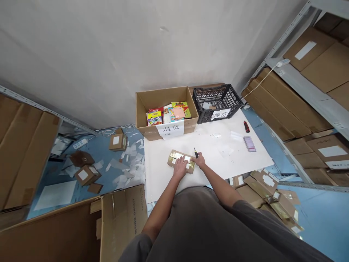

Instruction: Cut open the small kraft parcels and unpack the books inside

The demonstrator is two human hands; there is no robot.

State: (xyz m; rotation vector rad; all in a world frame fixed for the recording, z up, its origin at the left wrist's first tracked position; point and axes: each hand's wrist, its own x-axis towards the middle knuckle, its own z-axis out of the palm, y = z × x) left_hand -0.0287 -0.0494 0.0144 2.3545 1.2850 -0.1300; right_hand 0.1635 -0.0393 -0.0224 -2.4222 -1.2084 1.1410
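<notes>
Resting open on top of the parcel [171, 160]: left hand [180, 167], fingers spread. Right hand [200, 160] closed around a cutter [196, 154], at the parcel's right end. Parcel lies on the table [160, 185], directly beneath the left hand. Carton [149, 134] of books beyond the left hand; crate [202, 117] beyond the right hand, red tool [246, 126] to its right

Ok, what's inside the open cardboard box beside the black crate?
The cardboard box holds colourful booklets, with a pink item lying on top. Whatever is beneath them or low behind the box's front wall is hidden.
</notes>
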